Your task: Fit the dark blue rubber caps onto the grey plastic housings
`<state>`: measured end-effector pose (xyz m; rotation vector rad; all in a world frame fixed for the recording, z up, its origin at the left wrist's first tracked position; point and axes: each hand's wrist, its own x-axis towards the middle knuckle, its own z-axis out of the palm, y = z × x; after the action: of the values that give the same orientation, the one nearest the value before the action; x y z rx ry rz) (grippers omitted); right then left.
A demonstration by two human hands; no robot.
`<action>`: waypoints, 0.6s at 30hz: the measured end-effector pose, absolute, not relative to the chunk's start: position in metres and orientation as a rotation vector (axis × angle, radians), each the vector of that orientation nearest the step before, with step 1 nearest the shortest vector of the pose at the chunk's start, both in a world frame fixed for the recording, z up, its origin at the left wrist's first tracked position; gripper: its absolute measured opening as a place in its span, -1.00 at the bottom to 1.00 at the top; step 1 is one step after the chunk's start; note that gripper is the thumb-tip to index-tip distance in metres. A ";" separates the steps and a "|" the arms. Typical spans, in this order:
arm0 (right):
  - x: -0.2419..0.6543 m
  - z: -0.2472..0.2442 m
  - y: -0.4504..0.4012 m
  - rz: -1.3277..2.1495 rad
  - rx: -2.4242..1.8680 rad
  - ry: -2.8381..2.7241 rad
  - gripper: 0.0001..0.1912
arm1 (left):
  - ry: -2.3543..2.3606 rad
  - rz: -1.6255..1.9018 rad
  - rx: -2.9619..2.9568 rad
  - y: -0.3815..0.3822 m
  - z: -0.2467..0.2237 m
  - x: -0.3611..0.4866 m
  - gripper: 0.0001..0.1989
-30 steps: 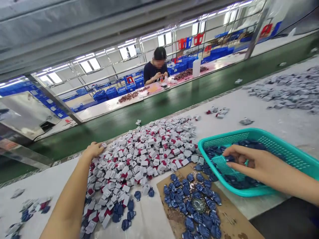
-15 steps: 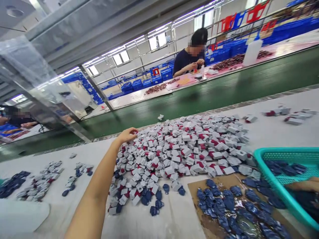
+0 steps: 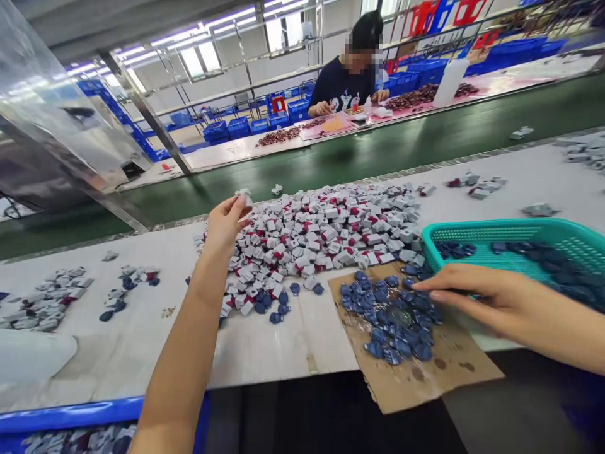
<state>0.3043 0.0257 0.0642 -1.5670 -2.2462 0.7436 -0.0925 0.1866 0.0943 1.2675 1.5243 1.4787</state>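
My left hand (image 3: 225, 221) is raised at the back left of a big heap of grey-white block-like parts (image 3: 326, 230) with dark red bits. Between its fingertips is a small grey-white part (image 3: 244, 194). My right hand (image 3: 486, 295) reaches in from the right, across the near left corner of a teal basket (image 3: 510, 226). Its fingers stretch out, with the index tip at the dark blue pieces (image 3: 401, 337) lying on a wet cardboard sheet (image 3: 439, 384). Thumb and index tip look slightly apart; whether they pinch a piece is hard to see.
A green conveyor belt (image 3: 350, 157) runs behind the white table (image 3: 278, 353). Smaller groups of grey parts (image 3: 57, 296) lie at left. A blue bin (image 3: 94, 407) stands below the front edge. Across the belt sits a person (image 3: 347, 75) with their own work.
My left hand has lifted from the heap's far edge and now shows a grey-white part. My right hand has moved left out of the basket to the cardboard. The view has shifted.
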 end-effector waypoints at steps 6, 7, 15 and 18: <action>0.271 0.067 0.018 0.625 -1.547 -2.479 -0.46 | 1.002 1.534 0.886 0.088 0.086 -0.013 -0.52; 0.272 0.066 0.017 0.602 -1.543 -2.494 -0.46 | 0.987 1.508 0.841 0.072 0.078 -0.003 -0.53; 0.273 0.041 0.012 0.355 -1.402 -2.609 -0.53 | 1.025 1.288 0.761 0.005 0.017 0.016 -0.57; 0.272 0.026 0.010 0.229 -1.395 -2.660 -0.53 | 1.016 1.280 0.755 0.007 0.016 0.014 -0.57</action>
<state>0.2721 0.0104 0.0264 -1.3949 -2.6595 0.2293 0.0139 0.0068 0.0155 0.7552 1.0162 1.2798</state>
